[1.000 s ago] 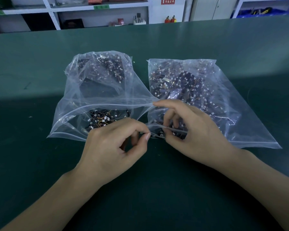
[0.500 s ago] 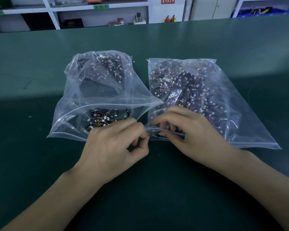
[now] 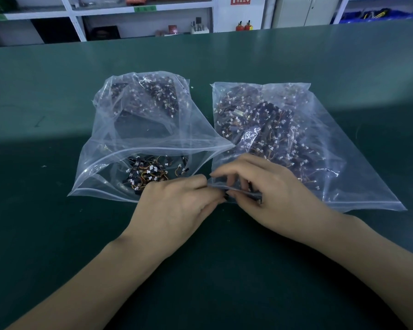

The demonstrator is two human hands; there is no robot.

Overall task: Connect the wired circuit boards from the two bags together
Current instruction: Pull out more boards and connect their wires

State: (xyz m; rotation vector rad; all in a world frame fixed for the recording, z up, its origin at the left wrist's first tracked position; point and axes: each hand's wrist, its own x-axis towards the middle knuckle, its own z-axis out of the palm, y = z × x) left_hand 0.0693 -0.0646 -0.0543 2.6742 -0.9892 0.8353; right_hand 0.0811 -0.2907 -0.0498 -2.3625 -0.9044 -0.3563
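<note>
Your left hand [image 3: 177, 210] and right hand [image 3: 270, 194] pinch the near edge of the right bag [image 3: 343, 163]; the left bag [image 3: 110, 163] gapes open on the green table [image 3: 57, 79]

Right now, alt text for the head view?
Two hands meet at the near edge of the right bag: the left hand and right hand both pinch its zip strip. The left bag beside it gapes open; both hold small wired circuit boards on a green table.
</note>
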